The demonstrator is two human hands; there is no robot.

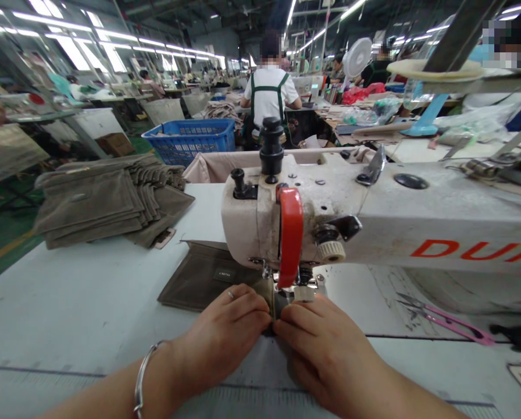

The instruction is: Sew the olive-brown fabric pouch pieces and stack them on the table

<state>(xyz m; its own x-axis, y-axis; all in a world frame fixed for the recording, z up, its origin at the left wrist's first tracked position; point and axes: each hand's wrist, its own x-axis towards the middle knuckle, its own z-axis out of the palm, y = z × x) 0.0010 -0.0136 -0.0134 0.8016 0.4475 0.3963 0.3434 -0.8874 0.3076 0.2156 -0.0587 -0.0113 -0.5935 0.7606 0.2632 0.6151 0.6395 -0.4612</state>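
A dark olive fabric piece (pixel 199 276) with a small label lies on the white table, its right edge under the head of the sewing machine (pixel 252 224). My left hand (pixel 232 329) is closed on the near edge of that piece, just left of the needle area. Close beside it, my right hand (pixel 319 334) pinches the same edge, the fingertips of both hands almost meeting. The presser foot and needle are largely hidden behind the red guard (pixel 291 235) and my fingers.
A stack of similar olive fabric pieces (pixel 99 201) sits at the table's left. Pink-handled thread snips (pixel 450 323) lie to the right, under the machine arm. Behind the table are a blue basket (pixel 191 139), a pale cloth-lined bin (pixel 217 166) and a seated person (pixel 271 96).
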